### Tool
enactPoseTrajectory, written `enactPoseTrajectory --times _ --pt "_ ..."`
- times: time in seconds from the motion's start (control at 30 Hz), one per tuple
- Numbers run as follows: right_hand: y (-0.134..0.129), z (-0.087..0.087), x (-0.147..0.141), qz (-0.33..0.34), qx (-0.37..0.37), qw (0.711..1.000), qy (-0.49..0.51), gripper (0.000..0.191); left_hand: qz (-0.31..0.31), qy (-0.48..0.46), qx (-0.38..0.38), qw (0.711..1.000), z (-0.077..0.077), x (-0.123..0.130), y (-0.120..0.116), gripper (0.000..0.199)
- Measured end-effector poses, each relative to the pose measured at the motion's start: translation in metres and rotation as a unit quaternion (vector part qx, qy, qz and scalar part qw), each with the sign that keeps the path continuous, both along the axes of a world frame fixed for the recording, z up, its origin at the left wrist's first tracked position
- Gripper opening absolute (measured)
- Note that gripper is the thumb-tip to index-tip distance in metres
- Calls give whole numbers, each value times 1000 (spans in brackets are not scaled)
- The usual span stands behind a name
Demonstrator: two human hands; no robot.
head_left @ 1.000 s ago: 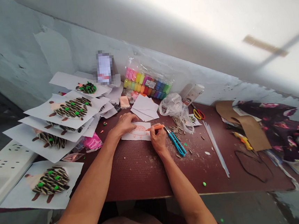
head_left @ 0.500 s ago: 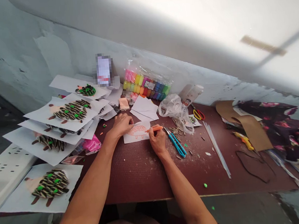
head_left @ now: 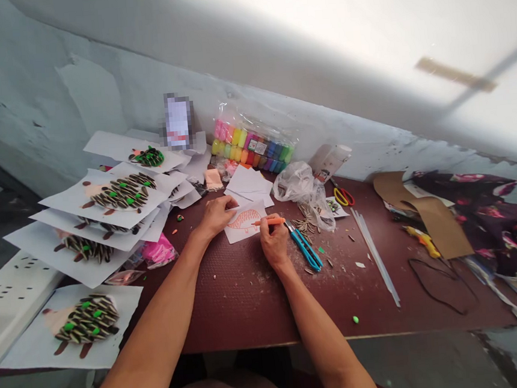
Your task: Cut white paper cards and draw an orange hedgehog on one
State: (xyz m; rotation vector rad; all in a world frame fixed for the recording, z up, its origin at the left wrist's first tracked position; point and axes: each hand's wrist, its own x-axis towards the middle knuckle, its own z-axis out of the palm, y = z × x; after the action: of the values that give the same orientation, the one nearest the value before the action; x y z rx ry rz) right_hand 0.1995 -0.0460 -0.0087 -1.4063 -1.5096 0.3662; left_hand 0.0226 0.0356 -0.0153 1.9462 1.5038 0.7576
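Observation:
My right hand (head_left: 274, 241) grips an orange marker (head_left: 275, 221), its tip on or just over a white sheet (head_left: 248, 231) bearing an orange hedgehog outline. My left hand (head_left: 217, 215) lies on the sheet's left part, pressing it to the dark red tabletop (head_left: 232, 305). Just right of my right hand lie blue-handled snips (head_left: 305, 249) and a small heap of striped sunflower seeds (head_left: 306, 226).
Sheets with seed-covered hedgehogs (head_left: 122, 192) are piled at left. A bag of coloured clay (head_left: 249, 143) and a plastic bag (head_left: 301, 193) stand behind. Scissors (head_left: 344, 197), glue sticks (head_left: 375, 256), cardboard (head_left: 437, 226) and floral cloth (head_left: 478, 217) lie at right.
The sheet has turned, its right end now higher and tilted. My left hand has shifted slightly right with it, and the marker tip has come back to the sheet.

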Motion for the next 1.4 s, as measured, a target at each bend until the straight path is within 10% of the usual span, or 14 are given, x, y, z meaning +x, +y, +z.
enactPoseTrajectory --times 0.4,1.4 --pt "5 3 16 -64 15 998 -1 25 -10 -55 11 998 -13 -1 3 25" --pt "20 3 -12 60 -33 997 25 23 -43 -9 29 999 -10 1 11 35"
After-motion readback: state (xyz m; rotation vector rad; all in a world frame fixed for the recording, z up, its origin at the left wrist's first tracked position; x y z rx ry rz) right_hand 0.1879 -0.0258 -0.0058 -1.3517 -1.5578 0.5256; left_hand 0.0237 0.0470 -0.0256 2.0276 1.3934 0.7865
